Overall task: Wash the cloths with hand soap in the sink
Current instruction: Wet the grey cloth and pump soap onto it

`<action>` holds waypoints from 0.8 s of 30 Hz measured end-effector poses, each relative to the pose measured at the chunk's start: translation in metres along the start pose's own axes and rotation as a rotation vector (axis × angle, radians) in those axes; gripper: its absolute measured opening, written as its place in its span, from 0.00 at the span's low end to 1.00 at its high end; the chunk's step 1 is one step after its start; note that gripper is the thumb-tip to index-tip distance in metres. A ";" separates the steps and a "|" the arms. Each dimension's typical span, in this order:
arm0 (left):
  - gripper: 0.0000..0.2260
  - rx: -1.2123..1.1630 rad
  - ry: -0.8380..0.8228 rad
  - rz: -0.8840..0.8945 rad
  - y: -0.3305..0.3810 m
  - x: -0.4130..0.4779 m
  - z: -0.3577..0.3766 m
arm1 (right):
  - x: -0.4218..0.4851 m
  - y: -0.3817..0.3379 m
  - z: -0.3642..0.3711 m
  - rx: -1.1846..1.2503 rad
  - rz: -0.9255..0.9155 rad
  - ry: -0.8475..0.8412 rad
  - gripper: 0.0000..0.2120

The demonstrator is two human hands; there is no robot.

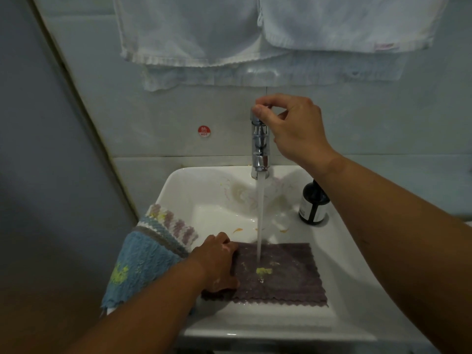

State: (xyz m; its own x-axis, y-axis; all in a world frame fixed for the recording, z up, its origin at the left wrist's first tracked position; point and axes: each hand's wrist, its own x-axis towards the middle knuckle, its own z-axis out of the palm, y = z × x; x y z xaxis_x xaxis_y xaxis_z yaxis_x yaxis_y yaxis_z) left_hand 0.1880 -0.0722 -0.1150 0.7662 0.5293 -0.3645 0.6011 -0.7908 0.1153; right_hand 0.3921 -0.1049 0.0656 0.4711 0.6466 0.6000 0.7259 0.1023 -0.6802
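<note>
The right hand (293, 126) is reaching up from the right of the frame, arm stretched across the sink (209, 195), thumb and fingertips pinching the top of the chrome tap (260, 146) at centre. The left hand (217, 261) is coming in from the lower left, knuckles up, its fingers bending down and gripping the left edge of the purple cloth (288, 277). This cloth is lying flat in the white, glossy basin at lower centre; it is square, ribbed and scallop-edged. A straight stream of water (260, 213) is falling from the tap onto a yellow-green blob (264, 271) at the cloth's middle. A crinkled blue cloth (138, 264) and a striped cloth (171, 223) are hanging over the sink's left rim. A dark bottle (314, 203) is standing on the right ledge, partly behind the right wrist. White towels (191, 29) are hanging across the top, and a round red sticker (204, 131) is sitting on the tiled wall left of the tap.
</note>
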 end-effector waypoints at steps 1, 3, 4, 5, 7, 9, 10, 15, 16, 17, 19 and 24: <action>0.37 -0.001 0.002 0.001 0.000 0.000 0.000 | -0.003 0.001 0.001 -0.017 -0.009 0.009 0.13; 0.36 -0.003 0.005 0.003 0.000 0.000 0.000 | -0.012 0.003 0.004 -0.092 -0.058 0.025 0.13; 0.36 -0.004 0.005 0.004 -0.001 0.000 0.000 | -0.018 0.005 0.005 -0.125 -0.097 0.029 0.14; 0.36 -0.006 0.006 0.007 -0.001 0.000 0.000 | -0.023 0.006 0.006 -0.147 -0.133 0.020 0.15; 0.36 -0.015 0.009 0.018 -0.003 0.001 0.001 | -0.030 0.009 0.002 -0.175 -0.177 -0.029 0.18; 0.37 -0.021 0.014 0.027 -0.004 0.001 0.002 | -0.033 0.016 -0.009 -0.186 -0.197 -0.035 0.21; 0.37 -0.020 0.016 0.027 -0.004 0.001 0.002 | -0.034 0.024 -0.017 -0.169 -0.180 0.002 0.22; 0.37 0.007 0.014 0.023 -0.003 0.004 0.002 | -0.054 0.085 -0.048 -0.148 0.193 0.115 0.32; 0.37 0.011 0.014 0.024 -0.003 0.004 0.001 | -0.061 0.096 -0.052 -0.147 0.287 0.074 0.35; 0.36 0.013 0.014 0.022 -0.003 0.004 0.001 | -0.067 0.108 -0.053 -0.125 0.377 0.024 0.39; 0.36 0.012 0.013 0.018 -0.003 0.005 0.000 | -0.077 0.126 -0.051 -0.053 0.515 -0.097 0.43; 0.36 0.005 0.011 0.018 -0.003 0.004 0.001 | -0.087 0.149 -0.034 -0.029 0.562 -0.272 0.32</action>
State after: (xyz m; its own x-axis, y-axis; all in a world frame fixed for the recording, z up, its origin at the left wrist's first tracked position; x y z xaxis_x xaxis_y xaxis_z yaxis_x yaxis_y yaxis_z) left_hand 0.1887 -0.0680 -0.1178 0.7792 0.5182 -0.3526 0.5862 -0.8016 0.1172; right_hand 0.4761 -0.1718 -0.0736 0.6436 0.7651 0.0226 0.4191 -0.3275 -0.8468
